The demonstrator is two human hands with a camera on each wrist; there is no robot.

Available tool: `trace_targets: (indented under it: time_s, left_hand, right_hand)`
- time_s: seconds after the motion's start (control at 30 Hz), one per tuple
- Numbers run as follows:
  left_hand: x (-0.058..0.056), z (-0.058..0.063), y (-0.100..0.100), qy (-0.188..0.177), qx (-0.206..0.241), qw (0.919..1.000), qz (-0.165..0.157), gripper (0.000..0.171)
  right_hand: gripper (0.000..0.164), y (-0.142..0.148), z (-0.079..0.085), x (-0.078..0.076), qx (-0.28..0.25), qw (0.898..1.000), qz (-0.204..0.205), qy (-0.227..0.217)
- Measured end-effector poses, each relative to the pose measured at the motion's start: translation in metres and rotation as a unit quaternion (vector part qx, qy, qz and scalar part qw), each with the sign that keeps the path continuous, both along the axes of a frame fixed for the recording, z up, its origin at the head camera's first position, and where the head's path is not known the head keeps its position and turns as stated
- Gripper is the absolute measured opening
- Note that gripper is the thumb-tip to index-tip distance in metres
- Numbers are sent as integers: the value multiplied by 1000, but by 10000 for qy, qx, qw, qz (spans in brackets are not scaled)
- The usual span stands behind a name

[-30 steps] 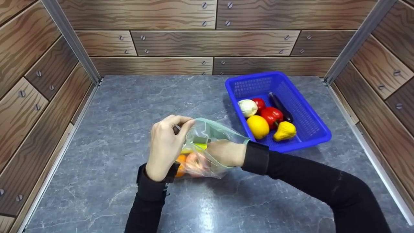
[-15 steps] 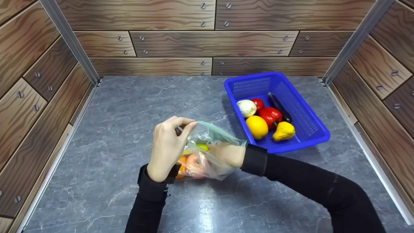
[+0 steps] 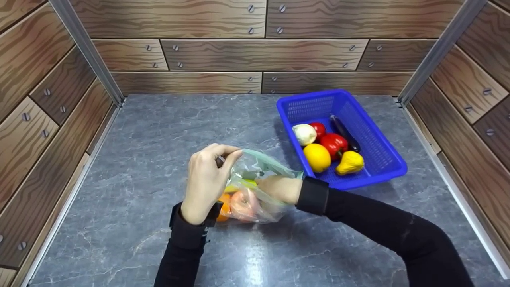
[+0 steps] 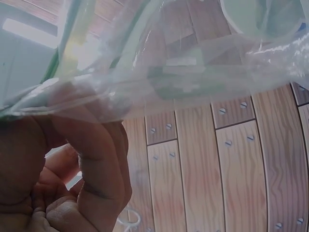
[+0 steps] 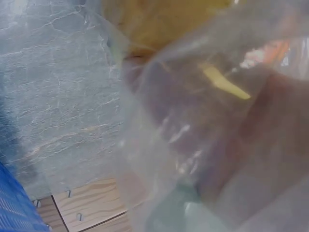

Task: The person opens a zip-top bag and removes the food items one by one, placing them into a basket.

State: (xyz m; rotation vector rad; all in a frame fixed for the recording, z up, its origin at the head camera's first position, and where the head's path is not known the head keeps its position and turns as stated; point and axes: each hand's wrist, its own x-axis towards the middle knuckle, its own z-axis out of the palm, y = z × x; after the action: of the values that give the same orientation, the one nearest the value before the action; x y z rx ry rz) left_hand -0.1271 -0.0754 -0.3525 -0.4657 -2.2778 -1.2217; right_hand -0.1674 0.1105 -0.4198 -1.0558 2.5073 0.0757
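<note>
My left hand [image 3: 207, 175] pinches the greenish upper edge of a clear plastic zip bag [image 3: 261, 159] between thumb and fingers, lifting its mouth. In the left wrist view the bag's film [image 4: 193, 82] crosses above the curled fingers [image 4: 99, 159]. My right hand [image 3: 281, 188] reaches into the bag from the right, up to the wrist. Its fingertips lie by a long yellow item [image 3: 236, 186], perhaps a banana; whether they grip it is hidden. An orange fruit [image 3: 224, 207] and a pinkish apple-like fruit [image 3: 244, 204] lie in the bag. Blurred film veils the right wrist view.
A blue plastic basket [image 3: 382, 151] stands right of the bag, close to the right wrist. It holds a white round vegetable [image 3: 305, 134], a tomato [image 3: 318, 129], a red pepper [image 3: 334, 144], an eggplant [image 3: 346, 133], a yellow round fruit [image 3: 317, 158] and a knobbly yellow one [image 3: 350, 162].
The bag's mouth and the left hand have shifted slightly down and right. My right hand stays inside the bag, with only a slight shift. The basket's contents look the same.
</note>
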Motion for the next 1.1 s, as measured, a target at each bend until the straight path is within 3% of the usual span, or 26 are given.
trace_targets:
  time_s: [0.13, 0.33, 0.43, 0.47, 0.57, 0.67, 0.8, 0.87, 1.0, 1.1]
  left_hand:
    - [-1, -1, 1, -74, -19, 10000, -31, 10]
    - [0, -1, 3, -143, -109, 9998, -38, 11]
    - [0, -1, 3, -94, -75, 9999, -49, 12]
    - [0, -1, 3, -64, -52, 9999, -64, 12]
    - [-1, -1, 3, 47, 39, 9999, -90, 12]
    - [-1, -1, 2, 159, 100, 9998, -70, 12]
    - [0, 0, 0, 219, 211, 9995, -35, 13]
    - [0, 1, -1, 208, 254, 9995, -17, 13]
    - [0, 2, -2, 138, 290, 9995, 2, 14]
    - [-1, 2, -3, 98, 305, 9995, -3, 14]
  right_hand:
    - [35, 1, -7, 4, 205, 9991, -50, 357]
    - [56, -3, -15, 3, 370, 9954, -806, 361]
    - [53, -5, -17, -1, 617, 9931, -682, 728]
    - [48, -5, -17, -3, 785, 9908, -473, 999]
    - [39, -6, -17, -9, 1199, 9779, 110, 1706]
    - [34, -6, -13, -15, 1174, 9625, 580, 2376]
    - [23, -2, 1, -17, 354, 9448, 850, 3145]
    - [18, 0, 10, -16, -189, 9427, 829, 3228]
    - [17, 4, 34, -7, -1194, 9530, 665, 2703]
    - [25, 8, 54, 3, -1480, 9606, 506, 2296]
